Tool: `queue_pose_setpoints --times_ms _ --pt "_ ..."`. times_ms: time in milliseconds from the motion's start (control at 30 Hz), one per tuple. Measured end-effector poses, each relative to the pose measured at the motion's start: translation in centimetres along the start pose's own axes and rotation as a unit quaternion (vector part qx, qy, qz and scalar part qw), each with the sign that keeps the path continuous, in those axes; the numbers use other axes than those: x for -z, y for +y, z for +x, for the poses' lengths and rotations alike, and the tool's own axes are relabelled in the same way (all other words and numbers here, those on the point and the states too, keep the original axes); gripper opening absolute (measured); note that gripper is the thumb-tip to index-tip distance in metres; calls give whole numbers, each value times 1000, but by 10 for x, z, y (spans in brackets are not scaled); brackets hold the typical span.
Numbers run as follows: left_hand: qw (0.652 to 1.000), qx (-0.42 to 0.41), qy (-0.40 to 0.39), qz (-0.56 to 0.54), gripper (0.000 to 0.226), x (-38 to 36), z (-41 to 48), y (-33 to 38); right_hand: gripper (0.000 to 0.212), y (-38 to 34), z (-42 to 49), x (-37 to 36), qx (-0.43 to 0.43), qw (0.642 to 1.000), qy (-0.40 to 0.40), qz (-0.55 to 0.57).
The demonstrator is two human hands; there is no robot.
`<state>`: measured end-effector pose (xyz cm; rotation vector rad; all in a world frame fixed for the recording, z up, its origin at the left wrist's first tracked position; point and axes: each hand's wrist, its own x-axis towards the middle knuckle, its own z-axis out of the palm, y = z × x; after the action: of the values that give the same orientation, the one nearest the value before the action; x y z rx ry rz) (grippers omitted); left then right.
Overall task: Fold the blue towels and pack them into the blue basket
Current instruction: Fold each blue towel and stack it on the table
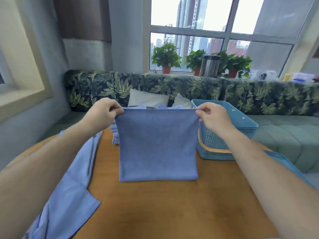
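Note:
A blue towel (158,144) hangs stretched between my hands above the wooden table (164,209), its folded lower edge resting on the tabletop. My left hand (101,112) pinches its upper left corner and my right hand (212,116) pinches its upper right corner. The blue basket (229,135) stands on the table just right of the towel, behind my right wrist. A stack of blue towels (114,135) lies behind the held towel, mostly hidden by it. Another unfolded blue towel (69,192) is spread under my left forearm and drapes over the table's left edge.
A blue lid or tray (284,163) pokes out under my right forearm at the table's right edge. Behind the table runs a leaf-patterned sofa (250,95) with white cushions (148,99). Potted plants (166,57) and a metal flask (209,65) stand on the windowsill.

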<state>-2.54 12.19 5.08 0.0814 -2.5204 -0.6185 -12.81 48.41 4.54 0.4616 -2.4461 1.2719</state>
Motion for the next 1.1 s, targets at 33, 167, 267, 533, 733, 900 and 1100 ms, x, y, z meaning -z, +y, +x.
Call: queue_pose_setpoints --times_ms 33,167,267,533,733,900,1100 --pt "1000 -2 21 -7 7 6 6 3 12 -9 7 3 7 1000 11 3" --pt "995 -2 84 -52 6 27 0 20 19 -33 7 16 46 998 37 -3" --pt "996 8 72 -55 6 21 -31 16 12 -29 -24 18 55 998 22 -8" --pt "988 80 -97 -94 18 -55 -172 -35 15 70 -157 -14 -32 991 -124 -30" --pt "965 139 -142 -169 9 -75 -198 -38 15 102 -196 -29 -86 979 -184 8" --pt "947 157 -152 -235 15 -62 -202 -23 10 91 -191 -12 -93 975 -198 42" --pt "926 183 -122 -307 11 -47 -208 -18 8 72 -186 8 -91 966 -215 110"
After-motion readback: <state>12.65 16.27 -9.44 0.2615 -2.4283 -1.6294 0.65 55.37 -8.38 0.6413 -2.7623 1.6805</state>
